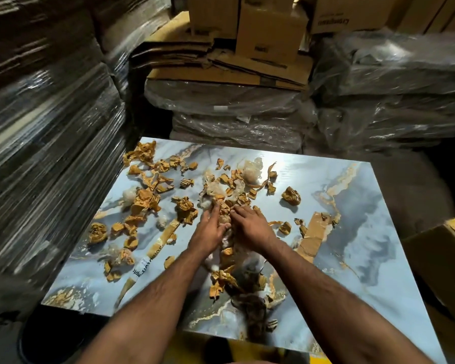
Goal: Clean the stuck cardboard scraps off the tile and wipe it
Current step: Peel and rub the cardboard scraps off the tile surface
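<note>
Fingers (pixel 216 208) of left hand (pixel 210 229) and right hand (pixel 250 224) lay nearly straight, pressed flat on cardboard scraps (pixel 229 206) mid-tile (pixel 365 258), gripping nothing. Best raked inward into one pile, palms low. Stuck cardboard strip (pixel 313 235) probably needed peeling from an edge.

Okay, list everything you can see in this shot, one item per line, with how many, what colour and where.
tile: one, glossy blue-grey marble pattern with gold veins, centre, lying flat.
cardboard scraps: many, brown, strewn over the tile's left and middle.
stuck cardboard strip: one, brown, right of the hands.
plastic film wads: several, clear whitish, among the scraps.
printed tape strip: one, white and tan, near left.
flattened cartons: a stack, brown, behind the tile.
cardboard boxes: several, brown, top.
wrapped stacks: several, under clear plastic, left, back and right.
open box: one, brown, right edge.
left hand: resting on the scraps, centre.
right hand: beside it.
</note>
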The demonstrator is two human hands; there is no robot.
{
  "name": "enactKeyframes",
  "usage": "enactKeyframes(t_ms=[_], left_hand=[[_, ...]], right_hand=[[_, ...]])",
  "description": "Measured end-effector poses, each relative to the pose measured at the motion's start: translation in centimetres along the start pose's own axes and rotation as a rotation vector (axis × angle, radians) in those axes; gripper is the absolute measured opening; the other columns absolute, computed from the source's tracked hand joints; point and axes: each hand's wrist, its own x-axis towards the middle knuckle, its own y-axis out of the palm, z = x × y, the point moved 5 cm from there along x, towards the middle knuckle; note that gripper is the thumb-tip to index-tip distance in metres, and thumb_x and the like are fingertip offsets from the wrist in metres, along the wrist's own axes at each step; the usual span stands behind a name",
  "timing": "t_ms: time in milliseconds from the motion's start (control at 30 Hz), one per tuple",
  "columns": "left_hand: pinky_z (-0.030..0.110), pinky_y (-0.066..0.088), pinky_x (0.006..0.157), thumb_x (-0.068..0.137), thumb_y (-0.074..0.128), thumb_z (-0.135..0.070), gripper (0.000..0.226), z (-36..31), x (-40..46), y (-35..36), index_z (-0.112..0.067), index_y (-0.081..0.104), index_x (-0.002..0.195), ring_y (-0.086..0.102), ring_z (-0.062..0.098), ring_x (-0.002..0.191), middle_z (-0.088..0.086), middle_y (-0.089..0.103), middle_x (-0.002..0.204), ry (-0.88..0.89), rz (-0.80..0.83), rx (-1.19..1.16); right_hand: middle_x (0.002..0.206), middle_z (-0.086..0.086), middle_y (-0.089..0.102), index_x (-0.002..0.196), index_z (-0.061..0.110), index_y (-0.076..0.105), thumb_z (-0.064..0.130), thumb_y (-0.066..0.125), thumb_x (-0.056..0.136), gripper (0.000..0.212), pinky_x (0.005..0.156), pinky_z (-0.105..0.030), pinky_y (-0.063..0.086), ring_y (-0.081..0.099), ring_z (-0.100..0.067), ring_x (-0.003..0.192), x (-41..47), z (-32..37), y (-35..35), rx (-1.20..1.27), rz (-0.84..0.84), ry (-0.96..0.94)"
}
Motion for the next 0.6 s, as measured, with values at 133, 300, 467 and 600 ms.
enactKeyframes(t_ms=[133, 300, 467, 600], left_hand=[[0.043, 0.031, 0.113, 0.094, 0.044, -0.059, 0.076, 0.7, -1.6, -1.1, -0.026, 0.015, 0.156, 0.026, 0.03, 0.145, 0.01, 0.015, 0.162, 0.045, -0.076, -0.023], [0.047, 0.032, 0.113, 0.092, 0.039, -0.06, 0.071, -0.2, -4.1, -2.4, -0.029, 0.024, 0.154, 0.025, 0.029, 0.145, 0.009, 0.018, 0.161, 0.109, -0.194, -0.002], [0.05, 0.033, 0.112, 0.099, 0.049, -0.044, 0.054, 0.7, -7.3, -2.3, -0.029, 0.039, 0.149, 0.027, 0.029, 0.142, 0.009, 0.033, 0.156, 0.145, -0.356, 0.075], [0.051, 0.031, 0.113, 0.1, 0.047, -0.034, 0.04, 1.6, -11.6, -1.3, -0.016, 0.058, 0.133, 0.026, 0.032, 0.143, 0.014, 0.043, 0.147, 0.081, -0.527, 0.071]], right_hand=[[0.156, 0.003, 0.037, 0.143, 0.026, 0.049, 0.018, 0.063, 0.092, 0.054, 0.116, -0.048, 0.027, 0.032, -0.026, 0.144, -1.4, -0.7, -2.1, 0.063, -0.22, -0.05], [0.139, -0.002, 0.058, 0.129, 0.018, 0.064, 0.018, 0.058, 0.095, 0.035, 0.102, -0.049, 0.047, 0.051, -0.025, 0.13, -4.6, -0.9, -2.1, 0.157, -0.397, -0.103], [0.127, -0.003, 0.066, 0.122, 0.016, 0.067, 0.014, 0.061, 0.094, 0.029, 0.094, -0.046, 0.05, 0.058, -0.024, 0.116, -10.2, -1.8, -0.4, 0.254, -0.475, -0.048], [0.12, -0.005, 0.063, 0.122, 0.017, 0.065, 0.022, 0.067, 0.091, 0.031, 0.086, -0.045, 0.049, 0.055, -0.025, 0.109, -15.4, -2.4, 1.6, 0.248, -0.462, 0.013]])
